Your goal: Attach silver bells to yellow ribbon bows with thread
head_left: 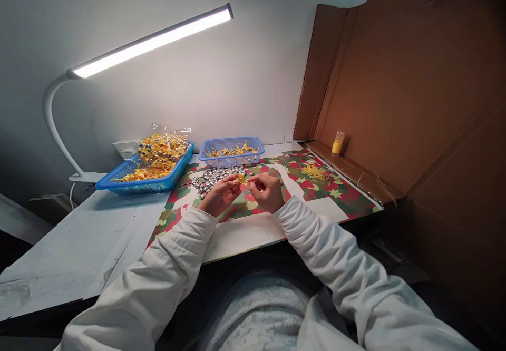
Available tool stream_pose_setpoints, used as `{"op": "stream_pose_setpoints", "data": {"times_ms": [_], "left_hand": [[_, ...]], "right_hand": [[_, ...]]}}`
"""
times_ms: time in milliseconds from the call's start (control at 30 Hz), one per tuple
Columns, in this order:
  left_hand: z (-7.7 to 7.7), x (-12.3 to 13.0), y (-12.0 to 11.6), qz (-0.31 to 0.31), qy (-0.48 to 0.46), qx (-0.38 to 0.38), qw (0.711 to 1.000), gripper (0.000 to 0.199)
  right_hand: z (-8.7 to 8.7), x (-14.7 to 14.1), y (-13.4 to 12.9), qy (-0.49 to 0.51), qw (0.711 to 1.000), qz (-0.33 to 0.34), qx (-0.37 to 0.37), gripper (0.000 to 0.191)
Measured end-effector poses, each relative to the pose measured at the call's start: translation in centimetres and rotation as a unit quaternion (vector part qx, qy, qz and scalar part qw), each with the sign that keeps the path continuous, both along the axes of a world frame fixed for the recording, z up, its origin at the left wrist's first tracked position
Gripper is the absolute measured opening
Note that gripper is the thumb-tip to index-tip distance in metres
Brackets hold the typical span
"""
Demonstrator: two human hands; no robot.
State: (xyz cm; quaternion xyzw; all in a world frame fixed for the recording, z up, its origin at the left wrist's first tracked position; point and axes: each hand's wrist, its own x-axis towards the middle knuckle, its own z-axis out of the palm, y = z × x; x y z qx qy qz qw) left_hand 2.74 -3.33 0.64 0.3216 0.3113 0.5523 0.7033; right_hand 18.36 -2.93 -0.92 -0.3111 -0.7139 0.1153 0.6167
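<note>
My left hand (222,195) pinches a small yellow ribbon-like piece (242,179) between thumb and fingertips above the table. Close beside it, my right hand (267,193) has its fingers closed at the piece's right end. What the right fingers grip is too small to make out. Just behind my left hand lies a heap of shiny silver beads (209,177). Farther right, a tangle of thin yellow strings (315,172) rests on the camouflage-patterned sheet (336,195).
A blue basket (174,179) on the left holds yellow pieces and a clear bag. Behind the beads stands a smaller blue basket (231,158) with more yellow pieces. A lamp (154,42) arches overhead. Cardboard (403,87) walls the right side, near a yellow-filled container (337,144).
</note>
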Motion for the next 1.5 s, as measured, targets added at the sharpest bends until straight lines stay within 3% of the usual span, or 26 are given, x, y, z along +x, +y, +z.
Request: {"op": "stream_pose_setpoints", "data": {"times_ms": [1067,1500], "left_hand": [[-0.61,-0.43,0.35,-0.041,0.024,0.034,0.998,0.021],[-0.65,-0.64,0.27,-0.053,0.008,-0.004,0.999,0.022]], "right_hand": [[0.19,0.28,-0.10,-0.029,0.997,0.057,-0.042,0.014],[0.49,0.70,-0.21,-0.066,0.995,0.075,-0.023,0.014]]}}
